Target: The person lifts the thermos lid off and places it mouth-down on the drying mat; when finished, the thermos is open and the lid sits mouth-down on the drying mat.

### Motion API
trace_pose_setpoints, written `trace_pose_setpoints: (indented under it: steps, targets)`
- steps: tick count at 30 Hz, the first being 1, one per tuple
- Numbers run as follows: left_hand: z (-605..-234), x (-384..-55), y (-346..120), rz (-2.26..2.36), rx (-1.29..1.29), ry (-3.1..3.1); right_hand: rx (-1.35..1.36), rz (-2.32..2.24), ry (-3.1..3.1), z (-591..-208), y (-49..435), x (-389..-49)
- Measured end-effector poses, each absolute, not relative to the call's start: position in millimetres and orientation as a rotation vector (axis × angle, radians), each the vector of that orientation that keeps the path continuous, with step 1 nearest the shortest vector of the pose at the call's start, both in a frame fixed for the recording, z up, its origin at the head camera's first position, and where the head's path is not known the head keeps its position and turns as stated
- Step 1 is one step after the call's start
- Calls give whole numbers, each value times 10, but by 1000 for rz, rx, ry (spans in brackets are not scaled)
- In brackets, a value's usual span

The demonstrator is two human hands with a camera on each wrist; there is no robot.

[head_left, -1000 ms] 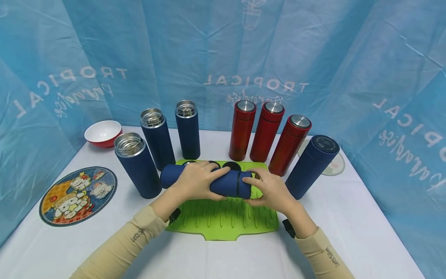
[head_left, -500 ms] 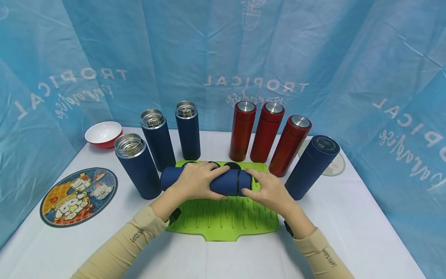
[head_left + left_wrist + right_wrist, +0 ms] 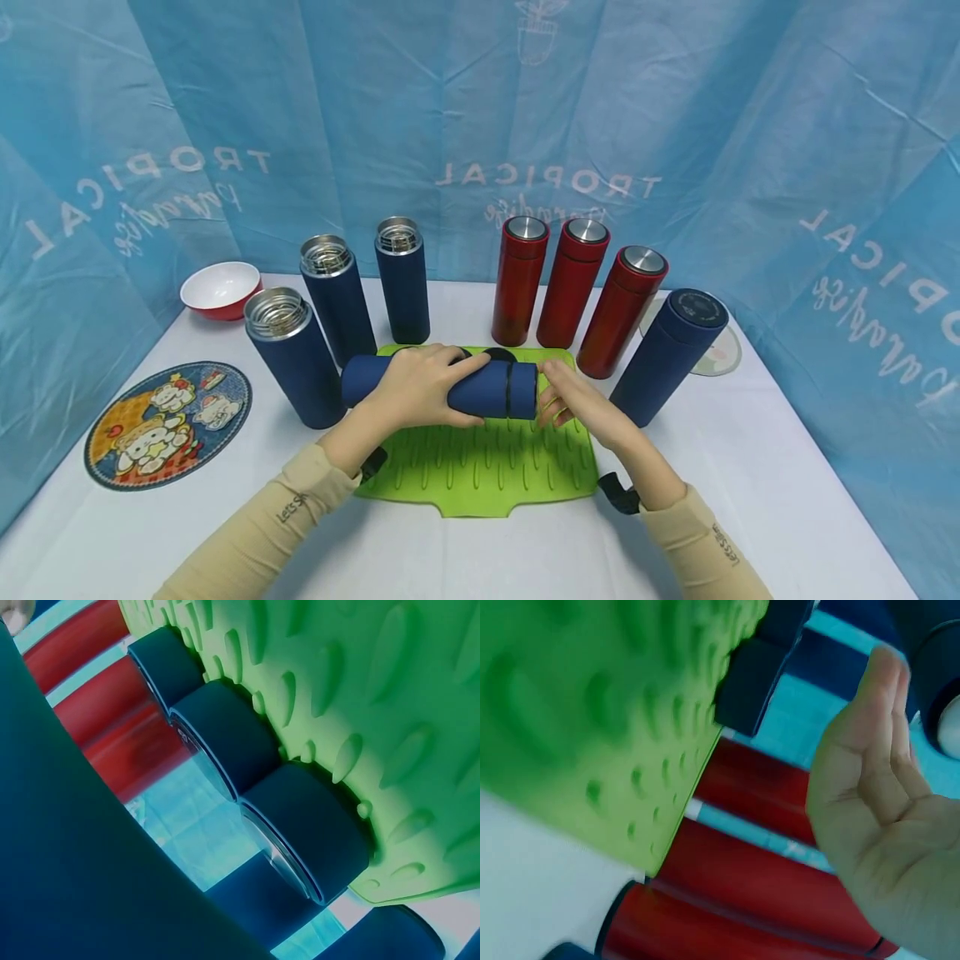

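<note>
My left hand point(image 3: 420, 387) grips a dark blue thermos point(image 3: 487, 396) from above, thumb on its near side. The thermos lies level over the ribbed green mat point(image 3: 487, 475), and a dark seam marks its lid at the right end. Just off that lid, my right hand point(image 3: 585, 404) has loosely bent fingers and holds nothing. In the right wrist view, the right hand point(image 3: 885, 787) is beside the thermos end point(image 3: 934, 656). Three dark blue lids sit in a row at the mat's far edge, the nearest lid point(image 3: 307, 825) being clearest in the left wrist view.
Three lidless blue thermoses point(image 3: 300, 367) stand behind and left of the mat. Three red thermoses point(image 3: 566, 304) and a lidded blue thermos point(image 3: 667, 358) stand at right. A red-and-white bowl point(image 3: 221, 292) and a round cartoon placemat point(image 3: 168, 425) are at left; a pale placemat point(image 3: 722, 354) lies far right.
My right hand has let go of the thermos lid and drawn slightly to the right, turning at the wrist. The left hand keeps its grip with the thermos almost where it was.
</note>
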State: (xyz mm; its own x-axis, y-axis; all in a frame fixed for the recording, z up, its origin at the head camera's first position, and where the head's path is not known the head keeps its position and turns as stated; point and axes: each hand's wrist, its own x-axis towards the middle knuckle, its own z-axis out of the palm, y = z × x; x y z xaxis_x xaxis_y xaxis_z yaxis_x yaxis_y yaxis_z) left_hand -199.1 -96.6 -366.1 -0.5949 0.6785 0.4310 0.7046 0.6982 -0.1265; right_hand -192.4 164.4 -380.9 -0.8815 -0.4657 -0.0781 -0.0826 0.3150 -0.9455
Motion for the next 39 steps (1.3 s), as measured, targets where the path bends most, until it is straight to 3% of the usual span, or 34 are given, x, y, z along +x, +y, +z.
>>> trace_pose_setpoints:
  steps: [7,12,26,34,39]
  targets:
    - [-3662,-1989,-957,-16,-1074,-2466,-360,-1575,2140,-3773,1618,-1926]
    - [-3661,-1994,-957,-20,-1079,-2469,-405,-1651,2055,-3756,1635,-1904]
    - [-3655,-2011,-978,-21,-1075,-2485,-1097,-1344,2695,-3863,1618,-1877]
    - [-3635,-2003,-967,-30,-1070,-2513,-496,-1537,2461,-3797,1585,-1913]
    - [-3628,-1994,-959,-39,-1074,-2509,-386,-1592,2266,-3789,1595,-1933]
